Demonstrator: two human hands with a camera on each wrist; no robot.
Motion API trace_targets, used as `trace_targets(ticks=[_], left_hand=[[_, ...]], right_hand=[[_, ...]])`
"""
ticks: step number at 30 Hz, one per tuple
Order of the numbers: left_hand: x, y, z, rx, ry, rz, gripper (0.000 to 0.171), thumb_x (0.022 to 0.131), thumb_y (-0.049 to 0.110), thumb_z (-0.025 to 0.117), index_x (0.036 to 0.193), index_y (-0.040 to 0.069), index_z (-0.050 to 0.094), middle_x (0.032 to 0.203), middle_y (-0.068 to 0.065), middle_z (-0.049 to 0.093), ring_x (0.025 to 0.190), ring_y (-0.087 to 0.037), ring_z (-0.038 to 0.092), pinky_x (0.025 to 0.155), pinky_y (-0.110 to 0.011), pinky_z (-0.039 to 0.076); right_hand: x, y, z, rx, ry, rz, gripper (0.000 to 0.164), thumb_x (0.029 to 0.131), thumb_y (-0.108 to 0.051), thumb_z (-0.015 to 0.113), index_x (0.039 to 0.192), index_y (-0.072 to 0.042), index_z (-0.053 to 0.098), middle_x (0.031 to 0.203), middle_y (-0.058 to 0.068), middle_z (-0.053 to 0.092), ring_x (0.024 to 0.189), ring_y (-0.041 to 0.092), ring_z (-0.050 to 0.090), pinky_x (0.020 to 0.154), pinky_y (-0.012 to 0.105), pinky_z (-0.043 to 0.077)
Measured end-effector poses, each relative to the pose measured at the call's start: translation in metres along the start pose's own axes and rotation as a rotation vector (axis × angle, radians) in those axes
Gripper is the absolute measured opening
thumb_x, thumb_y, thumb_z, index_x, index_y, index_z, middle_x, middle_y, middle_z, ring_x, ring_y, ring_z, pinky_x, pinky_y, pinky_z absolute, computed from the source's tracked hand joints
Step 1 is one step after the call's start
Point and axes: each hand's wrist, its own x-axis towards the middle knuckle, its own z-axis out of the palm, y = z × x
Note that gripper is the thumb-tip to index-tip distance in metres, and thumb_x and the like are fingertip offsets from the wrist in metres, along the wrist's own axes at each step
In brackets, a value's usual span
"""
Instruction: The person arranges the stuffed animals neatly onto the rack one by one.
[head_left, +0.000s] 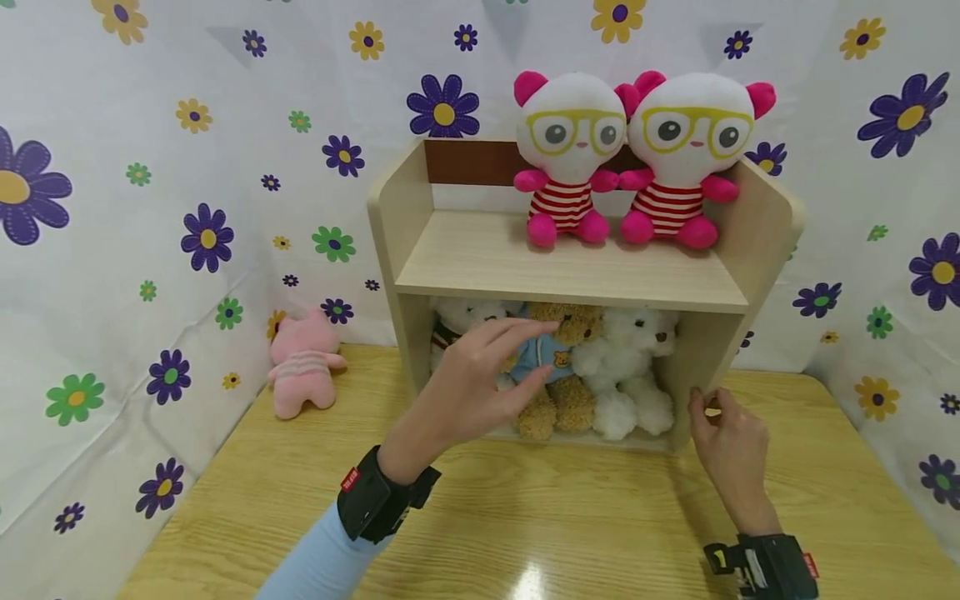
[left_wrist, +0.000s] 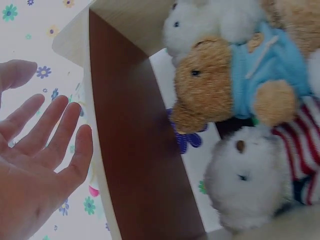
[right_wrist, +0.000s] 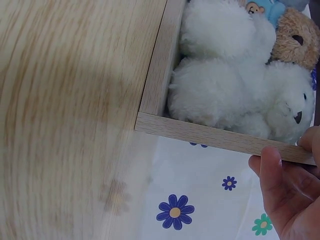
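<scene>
A small wooden shelf (head_left: 570,275) stands on the table. My right hand (head_left: 731,450) grips the front edge of its right side panel (right_wrist: 215,137), with fingers on the outer face. My left hand (head_left: 480,387) is raised in front of the lower compartment, thumb and fingers apart, holding nothing. Inside that compartment sit a brown teddy bear in a blue top (head_left: 573,400), a white fluffy bear (head_left: 630,367) on its right, and a whitish bear in a striped top (left_wrist: 250,180) on its left. In the head view my left hand partly covers the brown and striped-top bears.
Two white plush toys with pink ears and yellow glasses, a left one (head_left: 562,158) and a right one (head_left: 682,158), sit on the upper shelf. A pink plush toy (head_left: 303,367) leans by the wall at the table's (head_left: 480,525) left. Flower-patterned cloth (head_left: 247,208) hangs behind.
</scene>
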Motion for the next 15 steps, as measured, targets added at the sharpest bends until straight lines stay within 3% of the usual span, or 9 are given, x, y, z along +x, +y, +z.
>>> trace_targets(ticks=[3, 15], left_hand=[[-0.018, -0.002, -0.001, -0.012, -0.026, -0.023, 0.043, 0.094, 0.021, 0.075, 0.134, 0.011, 0.065, 0.125, -0.006, 0.071, 0.116, -0.019, 0.068, 0.098, -0.033, 0.055], [-0.101, -0.022, -0.010, 0.085, -0.139, -0.194, 0.052, 0.089, 0.024, 0.079, 0.138, 0.016, 0.063, 0.132, -0.004, 0.068, 0.119, -0.021, 0.066, 0.093, -0.040, 0.057]], right_hand=[[0.001, 0.000, 0.001, 0.006, 0.002, 0.000, 0.017, 0.089, 0.000, 0.070, 0.075, 0.006, 0.062, 0.063, 0.024, 0.068, 0.050, 0.036, 0.069, 0.044, 0.015, 0.043], [-0.001, -0.001, 0.002, 0.011, -0.013, 0.021, 0.016, 0.088, -0.001, 0.072, 0.076, 0.005, 0.063, 0.061, 0.022, 0.067, 0.050, 0.034, 0.068, 0.046, 0.009, 0.038]])
